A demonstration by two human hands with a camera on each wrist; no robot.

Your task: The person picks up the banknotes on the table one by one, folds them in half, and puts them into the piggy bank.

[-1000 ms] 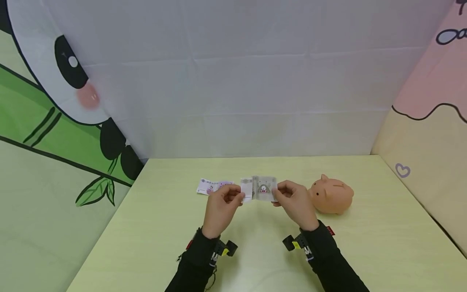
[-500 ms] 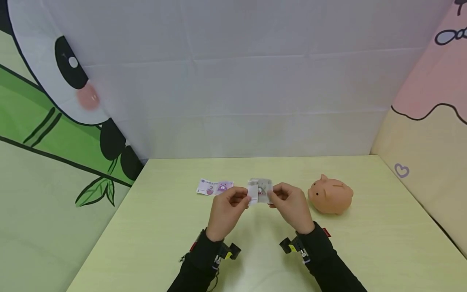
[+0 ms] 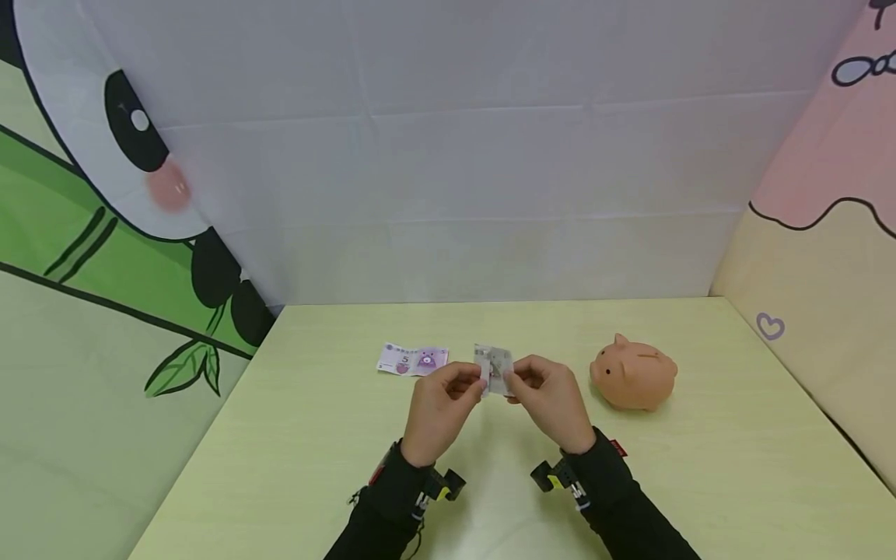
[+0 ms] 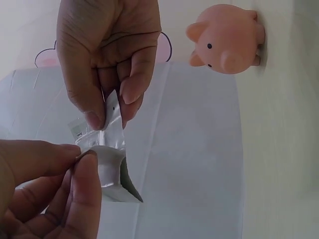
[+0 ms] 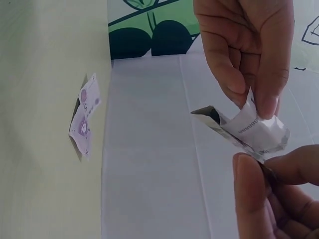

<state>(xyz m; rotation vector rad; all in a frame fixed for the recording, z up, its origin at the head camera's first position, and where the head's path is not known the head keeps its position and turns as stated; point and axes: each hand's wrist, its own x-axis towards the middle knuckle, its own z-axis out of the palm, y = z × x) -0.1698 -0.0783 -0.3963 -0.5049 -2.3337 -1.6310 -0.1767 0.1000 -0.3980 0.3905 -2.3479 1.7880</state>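
Pale, creased sheeting [image 3: 448, 155] hung behind a light yellowish table [image 3: 280, 435], with a green cartoon panel [image 3: 77, 194] to the left and a pink-and-cream panel [image 3: 812, 257] to the right. Above the middle of the tabletop I saw a folded paper note [image 3: 495, 362] held between a person's two hands. The left hand [image 3: 439, 412] pinched one end, thumb and finger closed on its edge; the right hand [image 3: 556, 400] pinched the other end just as tightly, the fingertips near one another but apart. Between them the paper bowed, its creased flaps sticking out. Just beyond the left hand, a purple note [image 3: 413, 360] marked with a 5 lay on the table, not quite flat. An orange piggy bank [image 3: 633, 375] stood right of the right hand, clear of it, facing leftward. Both sleeves [image 3: 381, 505] were black.
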